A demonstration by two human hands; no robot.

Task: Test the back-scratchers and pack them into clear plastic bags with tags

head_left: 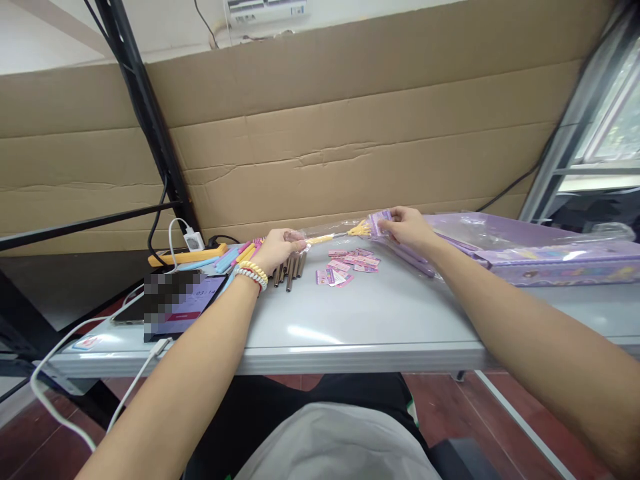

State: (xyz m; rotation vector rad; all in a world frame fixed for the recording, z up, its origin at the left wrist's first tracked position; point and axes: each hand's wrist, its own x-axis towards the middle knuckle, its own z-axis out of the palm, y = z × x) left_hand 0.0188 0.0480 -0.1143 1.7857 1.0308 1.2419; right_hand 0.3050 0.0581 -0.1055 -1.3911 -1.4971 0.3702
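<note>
My left hand (278, 247) is closed on one end of a clear plastic sleeve (330, 235) that holds a yellow pen. At the sleeve's other end, my right hand (407, 225) pinches a purple card (379, 222) next to the pen's yellow top (359, 230). The sleeve is stretched between both hands just above the grey table (360, 320). Below it lie several small pink labels (347, 265). Dark metal pens (290, 268) lie under my left hand, with pink, yellow and blue pens (240, 254) beside them.
A phone (175, 300) on a white cable (75, 373) lies at the table's left. A yellow power strip (187, 256) sits behind it. Purple packaged boxes (540, 257) fill the right side. A cardboard wall (350, 133) stands behind the table, a black metal frame (145, 113) at left.
</note>
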